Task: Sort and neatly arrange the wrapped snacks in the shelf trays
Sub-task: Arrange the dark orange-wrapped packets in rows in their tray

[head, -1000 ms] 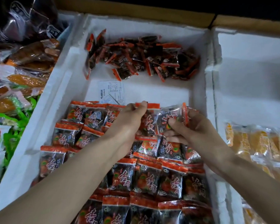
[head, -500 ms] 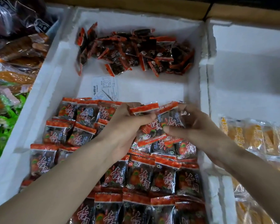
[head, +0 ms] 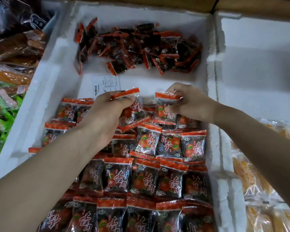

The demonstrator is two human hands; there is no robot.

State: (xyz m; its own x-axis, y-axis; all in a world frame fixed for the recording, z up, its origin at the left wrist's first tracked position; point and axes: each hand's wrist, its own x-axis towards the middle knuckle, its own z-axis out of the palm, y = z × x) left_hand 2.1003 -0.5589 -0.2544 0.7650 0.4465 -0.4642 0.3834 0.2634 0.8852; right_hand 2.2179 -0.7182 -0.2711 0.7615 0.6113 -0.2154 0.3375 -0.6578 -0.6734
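White foam tray [head: 45, 104] under me, crinkly orange-and-black snack packets [head: 146, 178] in neat rows, a loose heap [head: 141, 47] at the back. My left hand [head: 105, 118] pinches one packet [head: 132, 111]; my right hand [head: 191, 104] grips another [head: 166, 106] just beside it.

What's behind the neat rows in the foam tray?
Behind the neat rows, a paper slip on bare tray floor, then a loose packet pile. What lies beneath it is hidden.

Red-edged dark snack packets [head: 144, 178] in rows
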